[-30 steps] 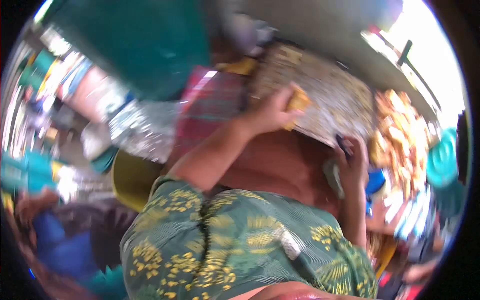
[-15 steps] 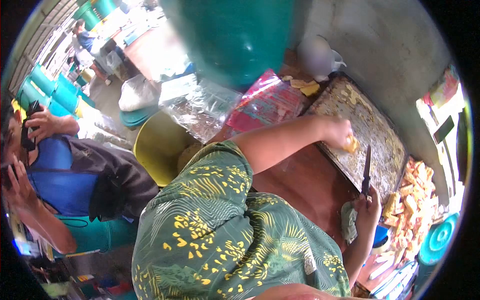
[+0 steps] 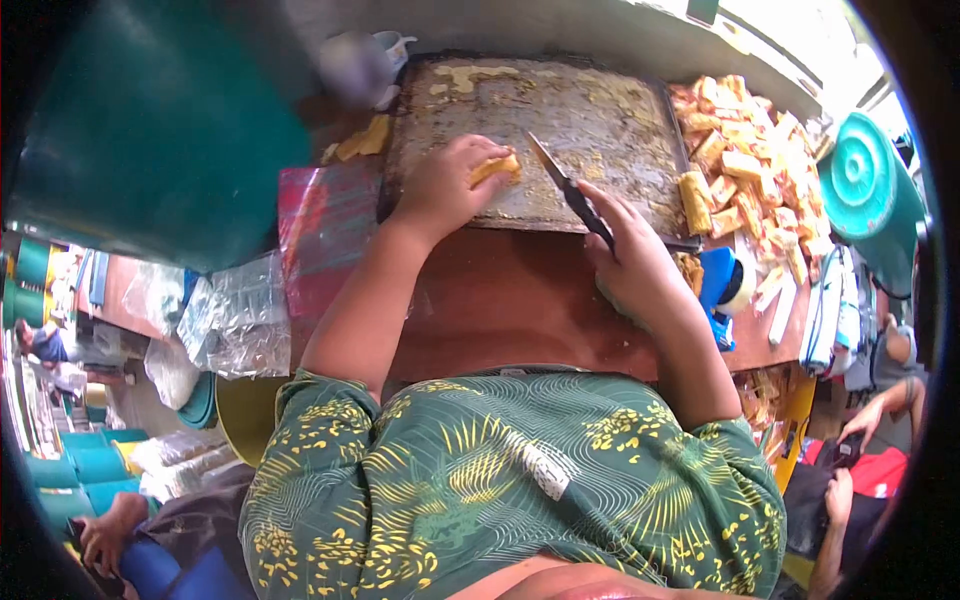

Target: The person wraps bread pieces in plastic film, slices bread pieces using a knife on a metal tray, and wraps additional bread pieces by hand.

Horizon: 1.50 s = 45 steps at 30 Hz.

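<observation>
Left hand: yours, over the near left part of the tray, fingers curled nearly closed on a yellow piece.
Right hand: yours, over the table by the tray's near edge, fingers closed round the handle of a knife — blade over the tray, tip towards the piece.
Surface: brown table, bare in front of you; tray dark-rimmed, coated with pale, flaky residue. Against its right side, a heap of yellow-orange pieces. Near your right wrist, a blue tape dispenser. Left of the tray, a red plastic sheet; beyond that, clear plastic.
Room: grey wall behind the tray; large green container at upper left; yellow tub below the clear plastic; round green lid at right. People at both lower edges — at lower right, what seems a dark device in one person's hand.
</observation>
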Tool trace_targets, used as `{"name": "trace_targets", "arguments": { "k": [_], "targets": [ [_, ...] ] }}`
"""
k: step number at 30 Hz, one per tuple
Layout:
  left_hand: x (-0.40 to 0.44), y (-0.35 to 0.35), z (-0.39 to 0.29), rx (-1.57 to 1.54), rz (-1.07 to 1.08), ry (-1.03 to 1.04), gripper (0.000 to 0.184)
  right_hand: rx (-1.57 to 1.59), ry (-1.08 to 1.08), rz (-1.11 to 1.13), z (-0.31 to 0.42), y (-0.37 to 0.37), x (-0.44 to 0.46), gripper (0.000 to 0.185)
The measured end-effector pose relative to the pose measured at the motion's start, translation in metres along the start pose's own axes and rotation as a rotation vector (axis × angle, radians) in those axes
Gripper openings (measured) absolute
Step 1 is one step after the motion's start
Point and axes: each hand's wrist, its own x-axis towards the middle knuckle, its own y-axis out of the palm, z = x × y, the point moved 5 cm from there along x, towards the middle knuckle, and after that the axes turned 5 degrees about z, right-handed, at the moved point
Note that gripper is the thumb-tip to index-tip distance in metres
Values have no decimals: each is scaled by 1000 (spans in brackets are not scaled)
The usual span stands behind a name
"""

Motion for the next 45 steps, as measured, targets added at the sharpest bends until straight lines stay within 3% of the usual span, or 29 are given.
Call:
{"name": "trace_targets", "arguments": {
  "k": [7,15,24,45],
  "targets": [
    [-4,6,-4,71,-104,-18,28,-133,29,83,17,9,6,60],
    [-7,8,-5,22,-79,-34,28,-181,33,118,19,14,10,60],
    [-9,7,-8,72,-97,-40,26,-215,-24,52,10,34,44,55],
    [-12,14,0,102,-119,-49,31,-355,80,186,13,36,13,58]
  ]
}}
